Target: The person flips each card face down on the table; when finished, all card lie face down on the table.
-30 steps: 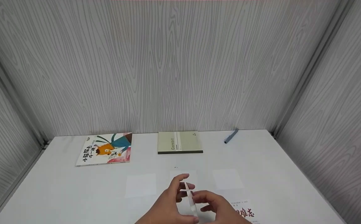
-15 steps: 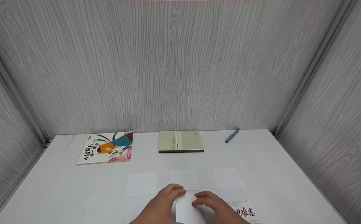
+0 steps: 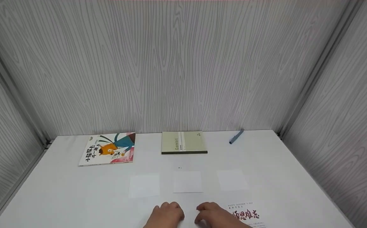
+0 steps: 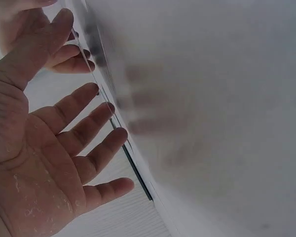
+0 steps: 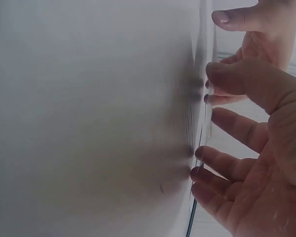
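**Both hands empty, low at the near edge; three white squares laid out**

- Left hand (image 3: 166,216): holding nothing. The left wrist view shows the fingers (image 4: 96,116) straight and spread, with the tips close to or on a blurred white surface. I can't tell if they make contact.
- Right hand (image 3: 213,217): also holding nothing. The right wrist view shows the fingers (image 5: 237,126) fanned out, with the tips against the same white surface.
- A thin pale edge runs between the two hands in both wrist views. It's too blurred to say what it is.
- Nearest thing is the middle white square (image 3: 187,181). It lies flat on the table (image 3: 60,190) just ahead of the gap between the hands and touches neither.
- The left white square (image 3: 144,185) and right white square (image 3: 232,180) flank it in one row, with gaps between them.
- A printed card with red characters (image 3: 245,215) lies flat just beside the right hand. Contact is not clear.
- Back row by the wall: picture book (image 3: 107,149), green notebook (image 3: 184,142) and pen (image 3: 236,136). All are well apart from the hands.

Status, my read: the three-square row looks placed and released. The printed card, both books and the pen lie where nothing is handling them, so anything involving those is not yet begun.
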Available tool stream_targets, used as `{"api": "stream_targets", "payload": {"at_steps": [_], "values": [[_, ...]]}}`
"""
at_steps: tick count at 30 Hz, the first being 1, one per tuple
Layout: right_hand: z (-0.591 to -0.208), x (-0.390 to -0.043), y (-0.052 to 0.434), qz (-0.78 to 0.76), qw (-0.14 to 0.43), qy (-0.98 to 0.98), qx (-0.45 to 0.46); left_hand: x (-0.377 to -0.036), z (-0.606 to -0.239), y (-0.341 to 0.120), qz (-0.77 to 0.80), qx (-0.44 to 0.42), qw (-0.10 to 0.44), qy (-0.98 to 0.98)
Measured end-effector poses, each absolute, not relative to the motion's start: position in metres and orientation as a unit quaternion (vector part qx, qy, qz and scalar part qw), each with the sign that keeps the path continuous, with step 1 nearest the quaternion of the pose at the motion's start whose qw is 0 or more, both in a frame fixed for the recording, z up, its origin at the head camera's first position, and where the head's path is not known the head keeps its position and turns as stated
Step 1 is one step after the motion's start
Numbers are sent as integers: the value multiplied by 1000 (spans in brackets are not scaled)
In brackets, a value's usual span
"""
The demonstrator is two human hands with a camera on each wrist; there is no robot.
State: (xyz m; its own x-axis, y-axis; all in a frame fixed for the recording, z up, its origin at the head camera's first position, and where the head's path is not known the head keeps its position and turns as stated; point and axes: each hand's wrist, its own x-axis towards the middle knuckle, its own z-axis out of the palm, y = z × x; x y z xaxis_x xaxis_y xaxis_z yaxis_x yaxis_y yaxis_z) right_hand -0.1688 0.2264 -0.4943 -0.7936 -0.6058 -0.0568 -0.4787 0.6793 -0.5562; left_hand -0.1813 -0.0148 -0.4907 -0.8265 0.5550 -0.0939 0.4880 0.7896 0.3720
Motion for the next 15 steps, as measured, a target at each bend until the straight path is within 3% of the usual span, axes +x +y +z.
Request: {"api": "stream_targets", "payload": {"at_steps": [15], "values": [[-499, -164, 224, -240, 109, 922, -284, -178, -492, -9, 145, 283, 85, 944]]}}
